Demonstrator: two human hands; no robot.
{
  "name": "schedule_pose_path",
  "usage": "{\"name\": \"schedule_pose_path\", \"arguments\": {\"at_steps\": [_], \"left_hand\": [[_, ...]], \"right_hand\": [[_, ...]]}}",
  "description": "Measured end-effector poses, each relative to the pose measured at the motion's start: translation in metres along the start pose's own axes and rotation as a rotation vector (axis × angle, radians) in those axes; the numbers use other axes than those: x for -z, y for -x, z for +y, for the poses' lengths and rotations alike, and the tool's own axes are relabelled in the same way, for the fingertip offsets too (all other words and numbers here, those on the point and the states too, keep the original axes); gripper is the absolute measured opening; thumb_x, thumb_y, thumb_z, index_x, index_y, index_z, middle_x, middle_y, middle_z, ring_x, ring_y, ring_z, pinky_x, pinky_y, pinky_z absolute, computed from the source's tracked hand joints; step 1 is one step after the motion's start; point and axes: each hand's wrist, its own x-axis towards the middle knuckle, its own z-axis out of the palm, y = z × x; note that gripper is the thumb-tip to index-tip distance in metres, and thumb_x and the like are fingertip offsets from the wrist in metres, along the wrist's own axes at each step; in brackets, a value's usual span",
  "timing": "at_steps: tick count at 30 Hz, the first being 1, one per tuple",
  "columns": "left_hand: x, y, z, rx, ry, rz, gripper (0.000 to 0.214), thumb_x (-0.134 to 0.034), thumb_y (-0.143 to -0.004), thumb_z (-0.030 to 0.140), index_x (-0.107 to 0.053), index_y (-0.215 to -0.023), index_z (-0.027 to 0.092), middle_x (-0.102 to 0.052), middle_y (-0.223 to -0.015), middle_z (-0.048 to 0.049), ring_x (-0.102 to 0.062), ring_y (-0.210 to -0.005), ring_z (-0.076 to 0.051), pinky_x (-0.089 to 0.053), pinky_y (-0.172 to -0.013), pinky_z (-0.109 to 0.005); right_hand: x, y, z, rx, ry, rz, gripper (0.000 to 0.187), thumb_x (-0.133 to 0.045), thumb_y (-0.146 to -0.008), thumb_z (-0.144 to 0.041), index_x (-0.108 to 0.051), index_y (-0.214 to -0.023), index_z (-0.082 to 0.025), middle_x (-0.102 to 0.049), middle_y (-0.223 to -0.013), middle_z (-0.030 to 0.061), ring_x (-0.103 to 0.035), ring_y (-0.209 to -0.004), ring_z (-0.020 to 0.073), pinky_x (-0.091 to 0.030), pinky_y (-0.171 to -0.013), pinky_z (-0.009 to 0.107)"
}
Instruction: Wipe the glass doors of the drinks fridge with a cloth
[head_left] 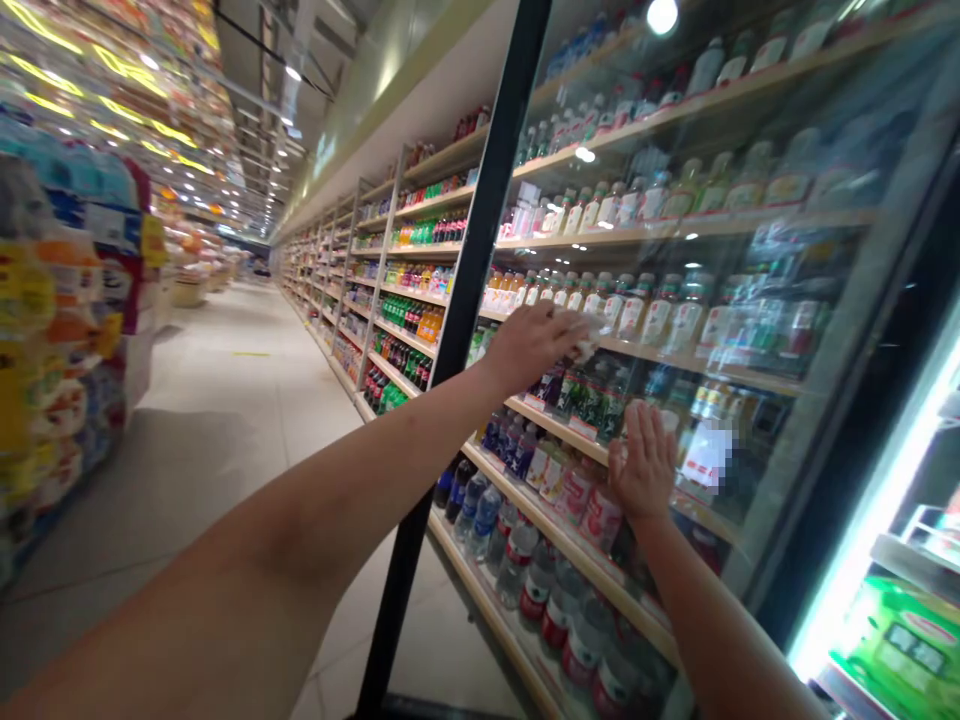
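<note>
My left hand [532, 345] reaches across to the upper middle of a glass cooler door [495, 170] with a dark frame. Its fingers press a crumpled white cloth or tissue [589, 338] against the pane; motion blur hides which of the two it is. Lower and to the right, my right hand [646, 458] rests against the same glass with its fingers stretched upward and nothing visible in it. A small white sticker [705, 455], partly pixelated, shows on the glass just right of that hand. Rows of bottles [667, 310] appear behind or reflected in the pane.
The door stands swung out into an aisle with a pale tiled floor [262, 400]. Long shelves of drinks [420, 260] run away along the wall. Stacked goods [67, 330] line the left side. Green packages [907, 640] sit inside the lit cooler at lower right.
</note>
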Motion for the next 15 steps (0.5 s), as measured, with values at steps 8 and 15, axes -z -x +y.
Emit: {"name": "schedule_pose_path", "arguments": {"at_steps": [8,15], "left_hand": [[0.003,0.024,0.023,-0.44,0.108,-0.041,0.028,-0.055,-0.103,0.025,-0.064,-0.129,0.028,-0.066,-0.13,-0.0015,-0.057,-0.111,-0.019,-0.048,-0.095,-0.035],[0.006,-0.006,-0.02,0.137,0.013,-0.02,0.034,-0.045,-0.106,0.021,-0.064,-0.134,0.021,-0.065,-0.131,-0.0086,-0.057,-0.112,-0.025,-0.048,-0.09,-0.041]], "right_hand": [[0.001,0.001,0.002,-0.007,-0.025,-0.043,0.069,-0.049,-0.099,-0.03,-0.023,-0.162,-0.021,-0.047,-0.156,0.0138,-0.04,-0.148,0.0269,-0.028,-0.122,0.047],[0.004,0.001,0.002,-0.001,-0.064,-0.043,0.068,-0.051,-0.097,-0.03,-0.028,-0.161,-0.02,-0.049,-0.154,0.0143,-0.04,-0.147,0.0273,-0.028,-0.122,0.048]]}}
